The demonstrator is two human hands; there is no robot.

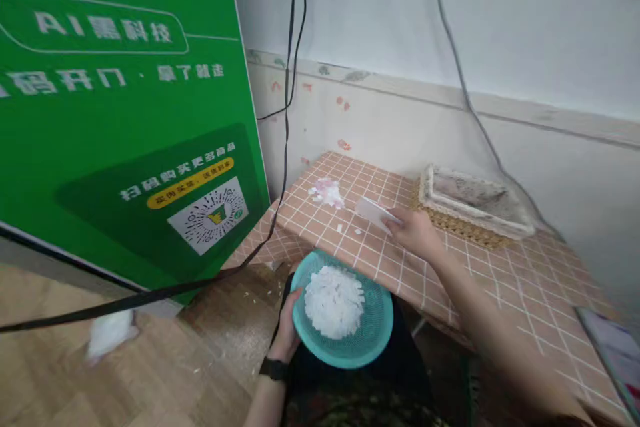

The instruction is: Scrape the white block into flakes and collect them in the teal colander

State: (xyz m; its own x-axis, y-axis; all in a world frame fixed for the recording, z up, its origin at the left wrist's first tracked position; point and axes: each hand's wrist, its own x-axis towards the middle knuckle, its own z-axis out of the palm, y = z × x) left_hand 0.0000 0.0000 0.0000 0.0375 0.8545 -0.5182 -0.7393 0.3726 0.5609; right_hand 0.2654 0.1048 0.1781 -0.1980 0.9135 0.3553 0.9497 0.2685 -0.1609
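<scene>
1. Handling white flakes [334, 301] w/ a card [371, 211] looks like the current step; next move prob. calls for a low card edge & steady basket [379, 320].
2. L hand [289, 321]: grip curled round basket's L rim. R hand [411, 232]: grip pinched on card, beyond basket; table [430, 277] contact unclear.
3. Flakes: thin, heaped inside basket; pinkish-white bits [327, 192] on table beyond it.
4. Basket: round, teal mesh.

Left fingers [295, 298] grip teal basket [379, 320], white pieces [334, 302] inside; right fingers [400, 215] hold card [371, 211].
</scene>
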